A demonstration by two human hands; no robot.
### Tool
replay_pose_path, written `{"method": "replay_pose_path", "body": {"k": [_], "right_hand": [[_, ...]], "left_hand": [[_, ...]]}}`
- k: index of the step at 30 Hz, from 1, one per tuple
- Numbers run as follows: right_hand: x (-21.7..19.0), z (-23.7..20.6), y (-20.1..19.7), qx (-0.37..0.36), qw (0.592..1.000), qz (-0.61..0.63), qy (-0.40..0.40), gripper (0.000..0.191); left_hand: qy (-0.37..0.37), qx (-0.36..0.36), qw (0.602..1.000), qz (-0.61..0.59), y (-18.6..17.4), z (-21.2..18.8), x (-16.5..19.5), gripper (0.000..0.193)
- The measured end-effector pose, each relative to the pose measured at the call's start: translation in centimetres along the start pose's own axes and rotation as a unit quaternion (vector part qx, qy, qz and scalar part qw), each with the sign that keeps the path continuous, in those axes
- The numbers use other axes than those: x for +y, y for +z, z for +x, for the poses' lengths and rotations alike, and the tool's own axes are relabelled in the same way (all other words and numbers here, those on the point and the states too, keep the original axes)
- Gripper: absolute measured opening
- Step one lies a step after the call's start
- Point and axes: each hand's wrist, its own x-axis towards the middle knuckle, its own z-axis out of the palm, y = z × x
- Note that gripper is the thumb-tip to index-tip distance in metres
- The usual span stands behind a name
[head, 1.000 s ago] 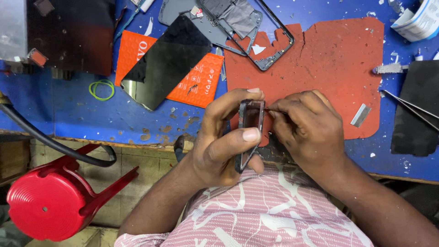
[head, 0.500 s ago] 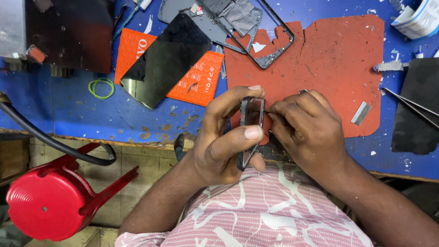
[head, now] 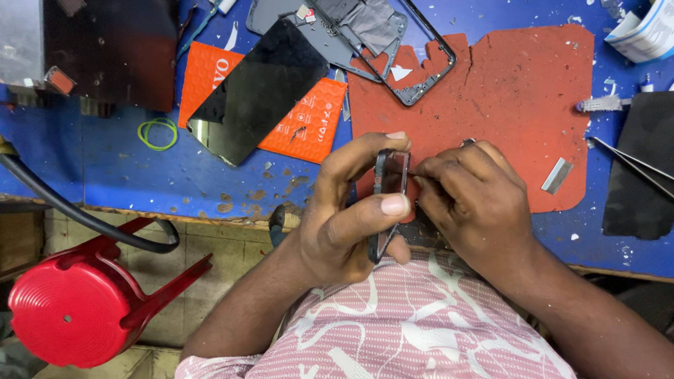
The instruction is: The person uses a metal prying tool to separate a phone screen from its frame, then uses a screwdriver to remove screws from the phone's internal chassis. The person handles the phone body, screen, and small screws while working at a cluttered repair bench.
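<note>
Two hands meet on a thin black phone frame [head: 388, 200], held edge-up over the red mat [head: 512, 91]. Left hand [head: 344, 210] pinches its rims; right hand [head: 470, 200] pinches a fine tool against it. Light, bendable, probably fragile: best gripped by the edges.

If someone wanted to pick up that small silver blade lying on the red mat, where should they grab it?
Probably by its two long edges, from above. The silver blade lies flat and slanted on the red mat, apart from the right hand and with bare mat all round. Being thin, it may need one edge tipped up first.
</note>
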Motion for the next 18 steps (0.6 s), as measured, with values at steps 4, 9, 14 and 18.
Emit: {"method": "replay_pose_path", "body": {"k": [4, 9, 14, 18], "right_hand": [[0.04, 0.12, -0.06, 0.004, 1.0, 0.005, 0.009, 0.019], [-0.09, 0.37, 0.11, 0.013, 1.0, 0.004, 0.015, 0.02], [0.03, 0.25, -0.56, -0.009, 1.0, 0.008, -0.01, 0.02], [0.05, 0.32, -0.23, 0.007, 1.0, 0.019, 0.007, 0.019]], "left_hand": [[-0.005, -0.004, 1.0, 0.002, -0.09, -0.12, 0.06, 0.075], [-0.007, -0.004, 1.0, 0.002, -0.16, -0.04, 0.07, 0.075], [-0.011, -0.003, 1.0, -0.007, 0.03, -0.07, 0.09, 0.074], [-0.013, -0.004, 1.0, -0.01, 0.01, -0.18, 0.03, 0.074]]}}
